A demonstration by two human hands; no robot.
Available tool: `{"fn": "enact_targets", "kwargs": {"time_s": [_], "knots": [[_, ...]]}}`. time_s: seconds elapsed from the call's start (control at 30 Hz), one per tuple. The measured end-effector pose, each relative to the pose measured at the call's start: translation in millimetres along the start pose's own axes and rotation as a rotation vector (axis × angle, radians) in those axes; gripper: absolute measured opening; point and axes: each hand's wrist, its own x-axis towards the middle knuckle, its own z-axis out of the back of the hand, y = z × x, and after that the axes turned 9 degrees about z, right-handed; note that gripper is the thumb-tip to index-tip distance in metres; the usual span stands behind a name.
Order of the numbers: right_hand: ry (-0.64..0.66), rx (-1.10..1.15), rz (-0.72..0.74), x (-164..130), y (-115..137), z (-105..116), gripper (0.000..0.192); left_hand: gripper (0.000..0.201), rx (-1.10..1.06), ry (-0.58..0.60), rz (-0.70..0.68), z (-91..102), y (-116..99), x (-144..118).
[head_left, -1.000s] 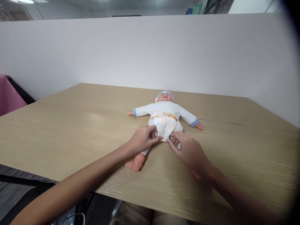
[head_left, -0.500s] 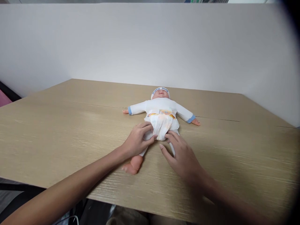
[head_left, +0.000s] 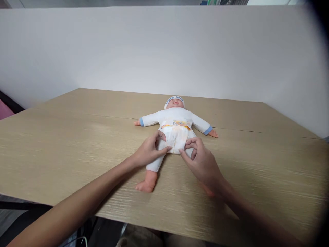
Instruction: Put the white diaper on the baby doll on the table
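Note:
A baby doll in a white suit with blue cuffs and a lettered headband lies on its back, arms spread, head away from me. Over its hips and between its legs sits a white diaper with an orange printed waistband. My left hand grips the diaper's left edge, its thumb stretched along the lower part and its fingers curled at the side. On the opposite edge, my right hand pinches the diaper between thumb and bent fingers. My right hand and forearm hide most of the doll's right-side leg.
The doll lies on a light wood-grain table with a thin seam across it. A pale grey partition rises behind the table's far edge. Something pink shows at the far left, and a thin cable hangs below the near edge.
The diaper's front has been spread flatter and wider between my hands. My right hand has moved slightly up and its fingers have closed on the edge. The doll's left-side leg shows more.

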Motion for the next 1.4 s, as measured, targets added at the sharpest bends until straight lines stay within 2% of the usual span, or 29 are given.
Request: {"fn": "enact_targets", "kwargs": {"time_s": [0.13, 0.23, 0.4, 0.53, 0.77, 0.9, 1.03, 1.13, 1.3, 1.4], "knots": [[-0.004, 0.007, -0.038, 5.6, -4.7, 15.2, 0.032, 0.060, -0.280, 0.013, 0.164, 1.9, 4.4, 6.7], [0.049, 0.027, -0.056, 6.4, -3.8, 22.5, 0.028, 0.067, -0.285, -0.026, 0.252, 3.9, 5.8, 6.9], [0.070, 0.007, 0.011, 5.2, -0.6, 21.5, 0.035, 0.053, -0.109, -0.054, 0.186, 4.4, -1.6, -2.8], [0.077, 0.093, -0.036, 6.4, -5.9, 15.7, 0.039, 0.046, 0.011, 0.015, 0.147, 2.1, -5.7, -4.2], [0.017, 0.287, -0.100, 8.7, -22.7, 6.3, 0.040, 0.054, -0.353, 0.118, 0.227, 1.2, 7.0, 4.6], [0.022, 0.286, -0.081, 10.4, -26.3, 7.4, 0.042, 0.058, -0.495, 0.117, 0.242, 1.2, 11.9, 7.5], [0.038, 0.254, -0.064, 9.2, -23.8, 7.4, 0.044, 0.059, -0.527, 0.108, 0.224, -0.2, 15.1, 9.3], [-0.005, 0.206, -0.062, 7.8, -21.8, 2.9, 0.045, 0.057, -0.498, 0.092, 0.208, -0.8, 17.5, 10.2], [0.009, 0.381, -0.081, 9.7, -23.5, -3.7, 0.046, 0.055, -0.477, 0.082, 0.204, 0.6, 20.1, 10.9], [0.000, 0.359, -0.081, 9.9, -24.6, -1.8, 0.049, 0.055, -0.482, 0.080, 0.202, 1.6, 19.6, 11.1]]}}
